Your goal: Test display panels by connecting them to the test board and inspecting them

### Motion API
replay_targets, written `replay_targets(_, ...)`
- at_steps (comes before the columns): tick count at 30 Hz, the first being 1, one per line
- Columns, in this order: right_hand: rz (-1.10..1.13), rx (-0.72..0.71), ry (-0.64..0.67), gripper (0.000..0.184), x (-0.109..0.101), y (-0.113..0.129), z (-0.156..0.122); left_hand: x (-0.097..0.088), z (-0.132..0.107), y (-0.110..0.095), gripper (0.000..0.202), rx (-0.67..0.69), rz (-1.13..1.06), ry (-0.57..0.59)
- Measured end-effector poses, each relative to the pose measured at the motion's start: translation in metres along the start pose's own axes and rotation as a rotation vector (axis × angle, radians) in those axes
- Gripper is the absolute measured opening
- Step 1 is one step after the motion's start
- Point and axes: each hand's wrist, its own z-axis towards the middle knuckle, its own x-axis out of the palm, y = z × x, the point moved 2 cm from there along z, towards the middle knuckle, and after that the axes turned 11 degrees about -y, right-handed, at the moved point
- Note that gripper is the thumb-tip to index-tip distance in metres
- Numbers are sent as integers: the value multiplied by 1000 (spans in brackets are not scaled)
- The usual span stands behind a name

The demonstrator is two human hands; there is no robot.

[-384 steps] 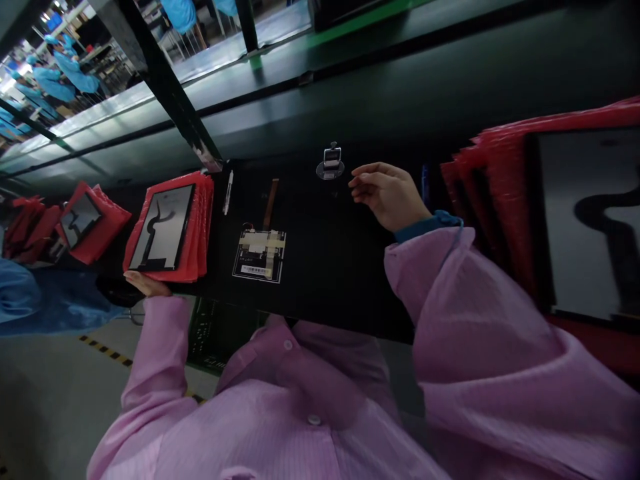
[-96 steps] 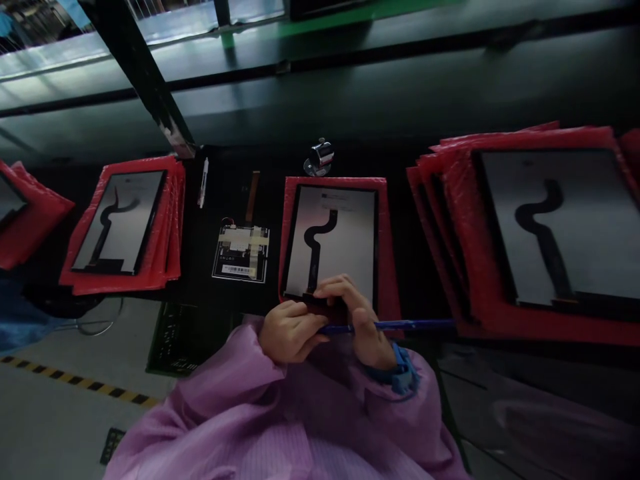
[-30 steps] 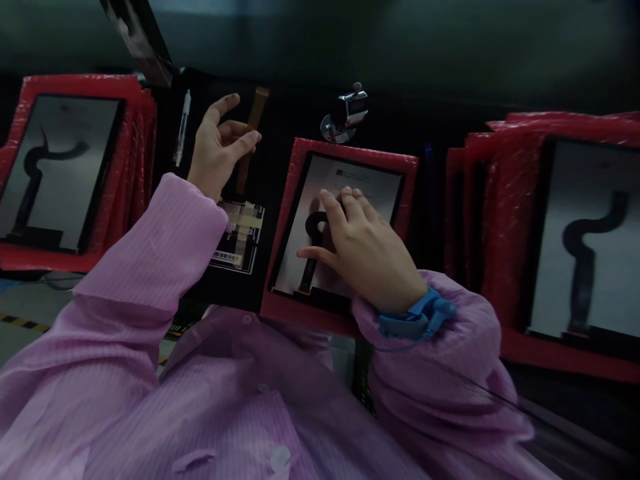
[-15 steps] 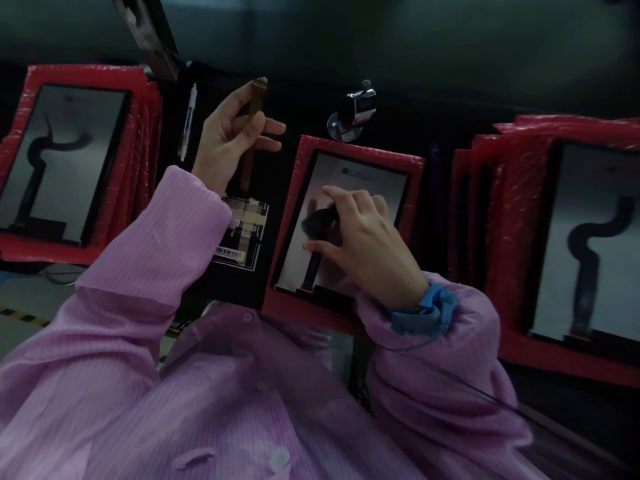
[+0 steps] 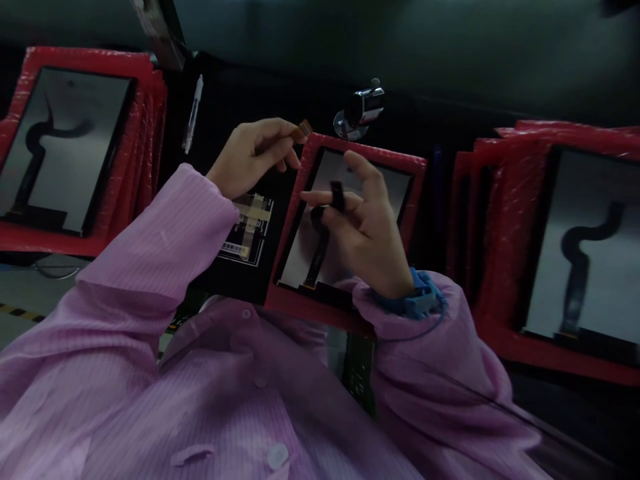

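Observation:
My left hand [image 5: 253,160] pinches a brown ribbon flex cable [image 5: 304,128] between thumb and fingers, with its connector end poking out to the right. The rest of that ribbon is hidden behind the hand. My right hand [image 5: 377,233], a blue wrist strap on it, grips a curved black flex cable [image 5: 316,260] between thumb and fingers, its free end raised. This cable comes from the lower edge of a display panel [image 5: 299,257] with a pale grey back, lying on a red bubble-wrap sheet [image 5: 417,173]. Below my left wrist sits a taped, barcode-labelled component [image 5: 256,213].
Stacks of panels on red bubble wrap stand at the left [image 5: 145,133] and right [image 5: 495,220]. A pen [image 5: 193,113] lies beside the left stack. Behind the middle panel is a shiny metal fixture [image 5: 367,107]. A thin cord trails from my right wrist strap.
My left hand has moved right and slightly down with the brown ribbon, toward the panel. My right hand has turned and lifted the black flex cable's free end.

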Motion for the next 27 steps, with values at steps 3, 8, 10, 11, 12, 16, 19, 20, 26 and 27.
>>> replay_targets(3, -126, -54, 16, 53, 3, -1, -1, 4, -4, -4, 16, -8, 91, 41)
replay_targets(8, -156, -165, 8, 46, 5, -6, -2, 8, -8, -8, 20, 49, 196, 99)
replay_targets(10, -144, -210, -11, 55, 5, -7, -1, 9, -8, -8, 21, 61, 249, 142)
replay_targets(11, -136, -230, -12, 54, 4, -7, 0, 10, -8, -8, 21, 67, 273, 170)
replay_targets(12, -129, -251, -4, 51, 4, -7, 2, 10, -8, -8, 20, 76, 293, 198)
replay_targets(16, -159, -306, 58, 35, 2, -8, 7, 13, -9, -9, 15, 97, 334, 250)
replay_targets(19, -248, -346, 59, 31, 0, -9, 9, 13, -10, -8, 13, 68, 360, 239)
replay_targets(20, -280, -364, 57, 31, -1, -9, 9, 13, -10, -8, 13, 60, 363, 236)
replay_targets(26, -381, -419, 37, 34, -3, -9, 9, 16, -12, -9, 13, 75, 373, 317)
replay_targets(27, -384, -423, 32, 34, -3, -9, 9, 16, -13, -10, 13, 78, 374, 327)
